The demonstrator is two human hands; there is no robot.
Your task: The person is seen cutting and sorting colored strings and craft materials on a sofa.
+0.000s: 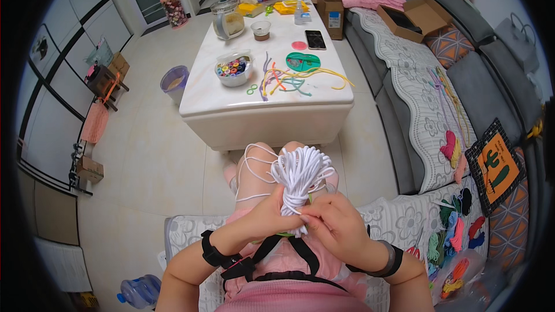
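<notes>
A looped bundle of white cord (301,169) stands over my lap, its loops fanned toward the coffee table and its middle bound with wraps of the same cord. My left hand (277,213) grips the bound part from the left. On the other side, the fingers of my right hand (336,223) pinch the cord at the wraps. A loose length of the white cord (246,160) trails in a curve across my left thigh. My palms and the underside of the bundle are hidden.
Ahead stands a white coffee table (264,125) with cut cords (303,77), a green case (302,61), a tub of thread spools (234,69) and a phone (315,40). Colored yarn hanks (455,225) and scissors (413,251) lie on the sofa at right. A water bottle (141,290) lies at lower left.
</notes>
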